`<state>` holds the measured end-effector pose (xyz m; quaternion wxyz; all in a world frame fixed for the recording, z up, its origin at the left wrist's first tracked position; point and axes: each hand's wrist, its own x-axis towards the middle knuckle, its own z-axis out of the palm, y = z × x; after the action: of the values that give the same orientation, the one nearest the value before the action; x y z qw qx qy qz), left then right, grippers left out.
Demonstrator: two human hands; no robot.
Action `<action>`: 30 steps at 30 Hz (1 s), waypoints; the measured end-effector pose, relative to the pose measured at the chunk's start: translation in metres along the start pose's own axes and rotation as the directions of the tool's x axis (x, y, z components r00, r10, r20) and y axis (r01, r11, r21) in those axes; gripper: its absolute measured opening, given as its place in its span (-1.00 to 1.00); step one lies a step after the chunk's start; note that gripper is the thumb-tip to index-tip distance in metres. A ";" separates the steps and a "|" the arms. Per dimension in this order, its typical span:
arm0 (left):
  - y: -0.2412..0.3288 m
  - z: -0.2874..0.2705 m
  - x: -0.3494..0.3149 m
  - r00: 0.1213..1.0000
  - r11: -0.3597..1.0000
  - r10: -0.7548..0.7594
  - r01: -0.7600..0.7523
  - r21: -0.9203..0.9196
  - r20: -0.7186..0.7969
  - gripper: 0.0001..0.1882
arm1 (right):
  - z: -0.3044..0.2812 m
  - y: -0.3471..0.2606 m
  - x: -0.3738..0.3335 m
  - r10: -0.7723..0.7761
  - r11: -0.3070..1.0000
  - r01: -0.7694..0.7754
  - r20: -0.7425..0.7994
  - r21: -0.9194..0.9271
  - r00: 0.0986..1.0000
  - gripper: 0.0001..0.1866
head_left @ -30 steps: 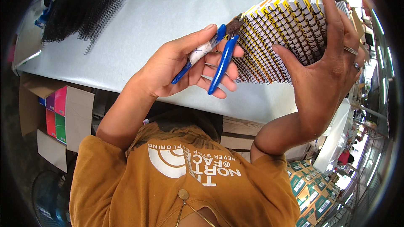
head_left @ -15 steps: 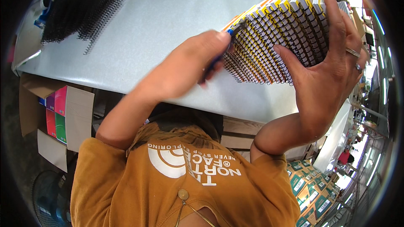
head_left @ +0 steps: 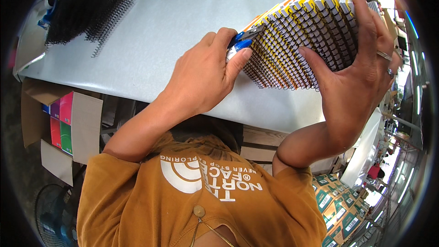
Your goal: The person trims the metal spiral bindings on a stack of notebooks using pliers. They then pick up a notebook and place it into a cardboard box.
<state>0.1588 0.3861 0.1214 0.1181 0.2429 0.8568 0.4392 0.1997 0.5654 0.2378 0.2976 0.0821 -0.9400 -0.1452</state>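
Left hand: the left hand (head_left: pixel 206 75), at frame centre, has its grip closed around blue-handled pliers (head_left: pixel 241 41), the metal tips meeting the wire spines of the stack.
Right hand: the right hand (head_left: pixel 354 71), right of centre, clasps the stack of spiral notebooks (head_left: pixel 306 32) with its grip wide, fingers over the top and thumb on the spines.
Stack: upper right, tilted, apparently resting on the pale surface (head_left: pixel 151 32).
Loose coils: a heap of black wire coils (head_left: pixel 87 11) lies upper left, well apart.
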 end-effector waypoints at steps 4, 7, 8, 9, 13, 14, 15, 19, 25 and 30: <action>-0.012 -0.004 0.001 0.853 0.299 -0.026 0.505 -0.810 0.522 -0.45 | -0.003 0.002 0.001 -0.021 1.000 0.021 -0.006 -0.002 1.000 -0.01; -0.016 -0.008 0.001 0.801 0.242 -0.005 0.582 -0.776 0.599 -0.43 | -0.001 0.004 0.002 -0.045 0.999 0.045 -0.006 -0.017 0.999 -0.01; -0.017 -0.008 0.001 0.805 0.303 -0.033 0.573 -0.761 0.593 -0.43 | -0.001 0.004 0.002 -0.054 0.998 0.054 -0.005 -0.021 0.999 -0.01; -0.012 -0.005 0.000 0.899 0.696 -0.161 0.395 -0.599 0.406 -0.46 | -0.001 0.004 0.003 -0.052 0.998 0.052 -0.004 -0.020 0.999 -0.01; -0.014 0.013 -0.005 0.998 0.956 -0.057 0.055 -0.289 0.003 -0.54 | -0.001 0.004 0.002 -0.032 0.999 0.032 -0.010 -0.014 0.999 -0.01; -0.012 0.008 -0.006 0.994 0.931 -0.089 0.106 -0.350 0.064 -0.54 | -0.001 0.003 0.001 -0.039 0.999 0.038 -0.014 -0.012 0.999 -0.02; -0.010 0.006 -0.007 0.985 0.900 -0.117 0.160 -0.406 0.128 -0.54 | -0.002 0.002 -0.001 -0.041 0.999 0.041 -0.020 -0.007 0.999 -0.02; -0.008 0.007 -0.005 0.997 0.995 0.000 0.008 0.102 -0.078 -0.55 | -0.001 -0.001 0.001 -0.033 0.999 0.033 -0.010 0.007 0.999 -0.03; -0.034 -0.010 0.010 0.882 0.620 -0.028 0.384 -0.684 0.470 -0.55 | 0.000 0.001 0.000 -0.031 0.999 0.031 -0.022 0.029 0.999 -0.02; -0.025 0.007 0.001 0.998 0.984 -0.009 0.021 -0.174 0.069 -0.56 | 0.000 -0.001 -0.001 -0.028 1.000 0.028 -0.009 0.000 1.000 -0.02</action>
<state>0.1528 0.3787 0.0967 0.1714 0.2398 0.8122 0.5034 0.2005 0.5648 0.2370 0.2997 0.0961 -0.9374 -0.1490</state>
